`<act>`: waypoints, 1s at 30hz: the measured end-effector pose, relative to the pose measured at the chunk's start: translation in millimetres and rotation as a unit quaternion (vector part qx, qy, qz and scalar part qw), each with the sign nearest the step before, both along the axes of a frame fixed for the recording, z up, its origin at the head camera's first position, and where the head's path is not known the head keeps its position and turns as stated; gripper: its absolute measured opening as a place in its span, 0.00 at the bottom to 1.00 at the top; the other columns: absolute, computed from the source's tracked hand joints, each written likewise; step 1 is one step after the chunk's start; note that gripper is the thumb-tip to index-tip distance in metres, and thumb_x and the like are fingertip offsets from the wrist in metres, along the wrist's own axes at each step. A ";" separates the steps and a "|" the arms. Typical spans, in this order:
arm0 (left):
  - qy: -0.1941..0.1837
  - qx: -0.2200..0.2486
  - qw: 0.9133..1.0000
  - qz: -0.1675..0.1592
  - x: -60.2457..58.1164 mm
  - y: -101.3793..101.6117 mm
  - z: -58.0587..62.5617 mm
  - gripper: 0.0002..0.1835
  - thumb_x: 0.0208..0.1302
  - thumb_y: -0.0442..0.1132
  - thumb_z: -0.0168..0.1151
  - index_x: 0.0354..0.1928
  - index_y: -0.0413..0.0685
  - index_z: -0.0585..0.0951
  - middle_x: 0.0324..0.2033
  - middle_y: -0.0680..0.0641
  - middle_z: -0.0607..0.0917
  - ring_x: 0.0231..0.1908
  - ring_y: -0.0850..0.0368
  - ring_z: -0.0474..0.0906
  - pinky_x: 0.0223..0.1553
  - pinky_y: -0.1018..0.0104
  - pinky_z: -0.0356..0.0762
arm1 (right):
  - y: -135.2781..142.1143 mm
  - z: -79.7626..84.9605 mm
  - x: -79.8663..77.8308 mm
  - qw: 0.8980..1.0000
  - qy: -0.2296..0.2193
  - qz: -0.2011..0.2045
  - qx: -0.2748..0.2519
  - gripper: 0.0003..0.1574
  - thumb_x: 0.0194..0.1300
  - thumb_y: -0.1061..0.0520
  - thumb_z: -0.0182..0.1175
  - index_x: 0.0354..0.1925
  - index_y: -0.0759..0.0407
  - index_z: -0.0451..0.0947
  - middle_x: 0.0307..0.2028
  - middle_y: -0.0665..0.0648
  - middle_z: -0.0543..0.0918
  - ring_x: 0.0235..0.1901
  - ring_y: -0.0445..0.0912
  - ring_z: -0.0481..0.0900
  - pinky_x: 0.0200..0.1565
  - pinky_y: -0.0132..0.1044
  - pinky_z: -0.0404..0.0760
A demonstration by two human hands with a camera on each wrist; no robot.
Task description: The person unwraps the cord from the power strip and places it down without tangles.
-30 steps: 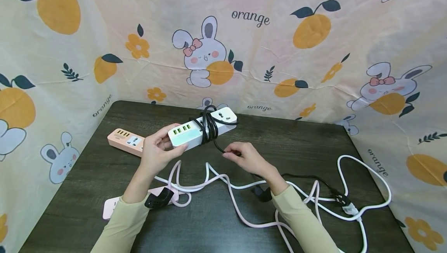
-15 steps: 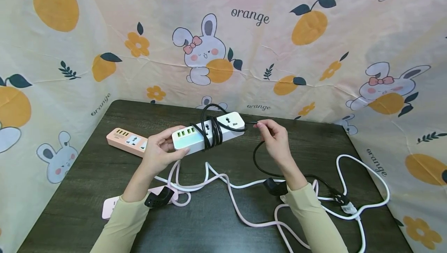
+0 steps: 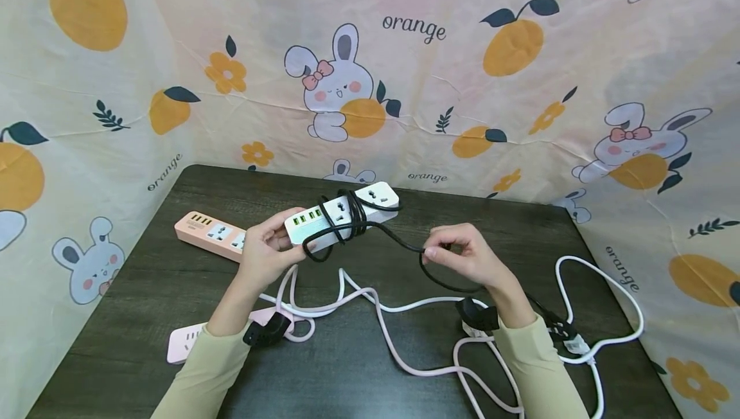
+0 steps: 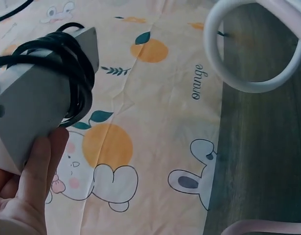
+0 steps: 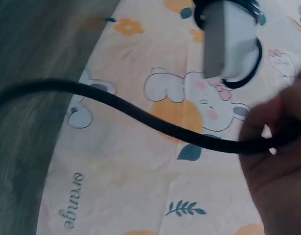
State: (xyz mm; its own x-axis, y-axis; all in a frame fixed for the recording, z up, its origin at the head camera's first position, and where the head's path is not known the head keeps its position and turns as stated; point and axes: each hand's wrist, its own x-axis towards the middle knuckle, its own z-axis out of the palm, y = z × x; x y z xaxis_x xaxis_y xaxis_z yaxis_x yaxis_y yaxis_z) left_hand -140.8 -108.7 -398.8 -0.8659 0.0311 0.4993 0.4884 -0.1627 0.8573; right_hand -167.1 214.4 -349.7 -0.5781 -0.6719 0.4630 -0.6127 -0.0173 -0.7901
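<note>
My left hand (image 3: 267, 247) grips the left end of a white power strip (image 3: 378, 195), held tilted above the table. Several turns of black cord (image 3: 356, 213) wrap the strip's middle, and one loose loop hangs over its front near my left thumb. In the left wrist view the fingers hold the strip's body (image 4: 35, 103) from below, with the cord bunched around it. To the right of the strip, my right hand (image 3: 465, 253) pinches the cord's free length between thumb and fingers. From there the cord (image 5: 174, 129) runs down toward a black plug (image 3: 563, 329) on the right.
An orange-pink power strip (image 3: 209, 234) lies at the back left of the dark table (image 3: 324, 380). Partly under my left forearm is a pale pink strip (image 3: 184, 342). White and pinkish cords (image 3: 399, 358) sprawl across the middle and right. A printed cloth (image 3: 439, 85) hangs behind.
My right hand has swung from below the strip up to its right end, then lower and farther right, drawing the cord across the front. The left hand keeps its hold.
</note>
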 end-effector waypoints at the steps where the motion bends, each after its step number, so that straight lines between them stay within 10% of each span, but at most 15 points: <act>1: 0.000 0.010 1.000 0.004 -0.4 -0.7 1.2 0.25 0.42 0.12 0.58 0.48 0.15 0.71 0.40 0.55 0.83 0.37 0.63 0.82 0.37 0.74 0.79 | 1.1 -2.4 -0.2 0.999 0.000 0.013 0.035 0.11 0.63 0.68 0.56 0.26 0.60 0.80 0.24 0.50 0.79 0.21 0.42 0.69 0.20 0.32 0.68; 7: -0.009 0.022 1.000 0.012 -0.7 -6.0 7.7 0.25 0.42 0.12 0.58 0.49 0.14 0.70 0.40 0.53 0.83 0.36 0.63 0.81 0.36 0.74 0.80 | -1.5 -15.3 -5.4 0.967 0.017 -0.040 0.250 0.11 0.61 0.63 0.61 0.25 0.50 0.83 0.21 0.44 0.78 0.17 0.34 0.65 0.19 0.27 0.66; 13: -0.004 -0.006 1.000 -0.021 -1.3 -9.7 8.5 0.26 0.42 0.12 0.59 0.49 0.14 0.70 0.41 0.55 0.82 0.37 0.62 0.80 0.36 0.72 0.80 | -9.2 -16.8 -18.8 0.894 0.080 -0.293 0.331 0.10 0.61 0.56 0.63 0.24 0.54 0.83 0.15 0.45 0.75 0.13 0.38 0.63 0.18 0.33 0.61; 17: -0.002 -0.029 0.999 -0.034 -1.7 -11.4 8.0 0.27 0.40 0.12 0.60 0.49 0.15 0.70 0.42 0.56 0.82 0.36 0.63 0.81 0.35 0.72 0.80 | -6.4 -11.3 -28.2 0.863 0.092 -0.451 0.208 0.10 0.61 0.58 0.63 0.25 0.62 0.83 0.13 0.51 0.73 0.13 0.40 0.63 0.20 0.34 0.62; 21: -0.005 -0.050 0.998 -0.036 -1.4 -12.3 7.0 0.27 0.40 0.13 0.62 0.49 0.17 0.72 0.44 0.58 0.81 0.36 0.63 0.81 0.35 0.72 0.80 | 3.1 -0.4 -31.6 0.848 0.072 -0.525 0.023 0.12 0.63 0.60 0.61 0.28 0.68 0.83 0.14 0.49 0.74 0.13 0.36 0.63 0.19 0.29 0.61; 26: -0.012 -0.071 0.997 -0.021 -1.8 -12.9 5.4 0.27 0.40 0.13 0.63 0.50 0.19 0.73 0.45 0.45 0.81 0.36 0.63 0.81 0.36 0.72 0.80 | 17.2 16.5 -27.1 0.858 0.021 -0.442 -0.259 0.13 0.63 0.67 0.58 0.28 0.81 0.76 0.13 0.49 0.71 0.13 0.37 0.60 0.17 0.26 0.57; 30: -0.014 -0.076 0.997 -0.003 -2.7 -12.2 3.6 0.27 0.41 0.13 0.63 0.50 0.20 0.73 0.43 0.29 0.78 0.36 0.64 0.81 0.36 0.72 0.80 | 31.3 25.1 -17.0 0.871 0.028 -0.326 -0.366 0.11 0.62 0.73 0.54 0.25 0.85 0.73 0.12 0.55 0.68 0.14 0.42 0.59 0.18 0.28 0.56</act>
